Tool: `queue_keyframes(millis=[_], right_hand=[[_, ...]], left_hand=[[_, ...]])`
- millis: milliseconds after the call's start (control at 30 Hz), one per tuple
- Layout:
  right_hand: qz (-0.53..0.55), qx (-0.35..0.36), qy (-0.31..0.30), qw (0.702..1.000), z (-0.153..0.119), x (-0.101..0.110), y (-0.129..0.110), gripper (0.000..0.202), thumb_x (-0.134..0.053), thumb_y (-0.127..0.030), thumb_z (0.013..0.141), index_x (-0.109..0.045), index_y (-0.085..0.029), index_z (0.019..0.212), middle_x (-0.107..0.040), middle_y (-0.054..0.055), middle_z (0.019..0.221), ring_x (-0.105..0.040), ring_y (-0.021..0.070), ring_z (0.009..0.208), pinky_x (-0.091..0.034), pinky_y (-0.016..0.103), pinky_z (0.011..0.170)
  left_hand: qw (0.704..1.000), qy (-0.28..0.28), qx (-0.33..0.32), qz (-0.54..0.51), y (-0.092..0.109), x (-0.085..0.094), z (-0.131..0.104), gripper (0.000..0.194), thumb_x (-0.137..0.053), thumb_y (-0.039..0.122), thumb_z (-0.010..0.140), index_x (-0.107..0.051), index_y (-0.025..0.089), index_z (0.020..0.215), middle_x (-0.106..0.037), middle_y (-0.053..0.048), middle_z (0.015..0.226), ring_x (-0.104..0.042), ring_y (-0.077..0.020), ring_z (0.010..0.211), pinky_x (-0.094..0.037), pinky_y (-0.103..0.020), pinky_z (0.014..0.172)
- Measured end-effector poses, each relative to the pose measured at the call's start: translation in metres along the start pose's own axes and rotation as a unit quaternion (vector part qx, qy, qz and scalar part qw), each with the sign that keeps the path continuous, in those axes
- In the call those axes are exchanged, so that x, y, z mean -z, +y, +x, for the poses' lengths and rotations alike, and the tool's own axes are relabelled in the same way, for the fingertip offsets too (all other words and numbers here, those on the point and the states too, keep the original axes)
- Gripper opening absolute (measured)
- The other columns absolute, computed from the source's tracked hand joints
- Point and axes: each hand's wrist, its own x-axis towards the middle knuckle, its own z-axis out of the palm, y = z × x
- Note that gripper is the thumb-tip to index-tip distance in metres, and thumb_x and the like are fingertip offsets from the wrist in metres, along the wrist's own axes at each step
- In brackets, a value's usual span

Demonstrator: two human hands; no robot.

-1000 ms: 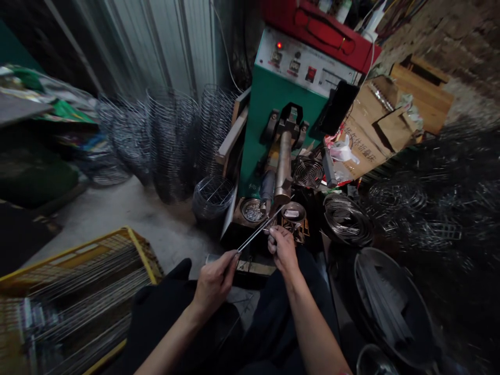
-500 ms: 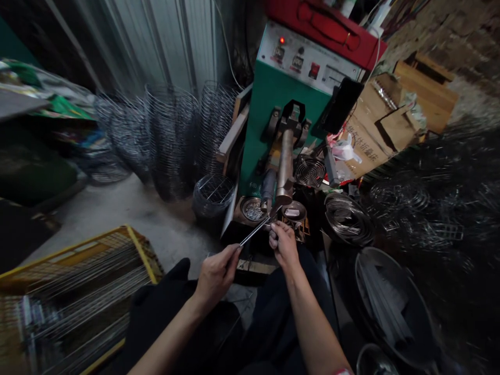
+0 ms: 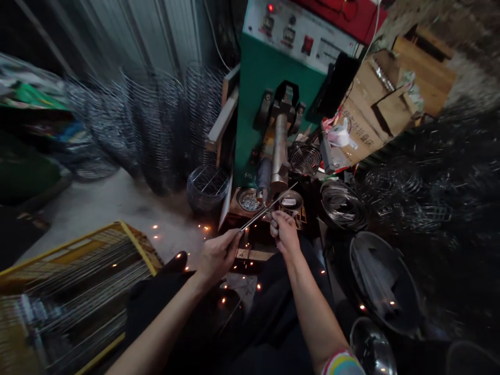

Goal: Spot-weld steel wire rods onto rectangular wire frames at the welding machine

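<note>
My left hand (image 3: 219, 255) is closed around the near end of a thin metal rod (image 3: 254, 219), which slants up and right to the welder's tip. My right hand (image 3: 285, 232) pinches close by the rod, just below the spot welder's (image 3: 279, 151) thick metal arm. Whatever lies between its fingertips is too small to make out. Orange sparks (image 3: 246, 264) scatter below and around both hands. A round dish of small metal pieces (image 3: 250, 200) sits left of the rod, and another dish (image 3: 291, 200) with a pale block sits to the right.
A yellow crate (image 3: 128, 234) of long rods stands at lower left. Stacked wire baskets (image 3: 152, 130) line the back left, with a shorter wire stack (image 3: 208, 187) nearer. To the right are coiled wire rings (image 3: 342, 205), a large dark pan (image 3: 385, 281) with strips, and a cardboard box (image 3: 375, 114).
Sparks have appeared around the hands and legs. The rod now reaches farther right past the welder's tip. The view has shifted a little; both hands keep their hold.
</note>
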Motion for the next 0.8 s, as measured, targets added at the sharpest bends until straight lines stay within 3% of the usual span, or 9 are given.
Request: queue_keyframes(millis=[167,800], right_hand=[[-0.022,0.015,0.008,1.000,0.008,0.003,-0.006,0.036,-0.076,-0.046,0.063,-0.052,-0.019,0.067,-0.039,-0.011,0.045,-0.028,0.0030,0.034,-0.020,0.017,0.034],[-0.052,0.018,0.008,0.998,0.016,0.003,-0.006,0.033,-0.072,-0.044,0.068,-0.051,-0.019,0.066,-0.035,-0.011,0.045,-0.027,0.0033,0.035,-0.018,0.019,0.036]], left_hand=[[1.000,-0.003,-0.002,-0.023,-0.007,-0.004,0.016,0.023,-0.048,0.026,0.098,-0.068,0.015,0.098,-0.075,-0.006,0.086,-0.071,-0.0163,0.071,-0.051,-0.022,0.066],[1.000,-0.015,-0.020,-0.015,-0.025,-0.007,0.027,0.024,-0.048,0.027,0.100,-0.069,0.017,0.098,-0.072,-0.004,0.080,-0.067,-0.0145,0.067,-0.047,-0.022,0.065]])
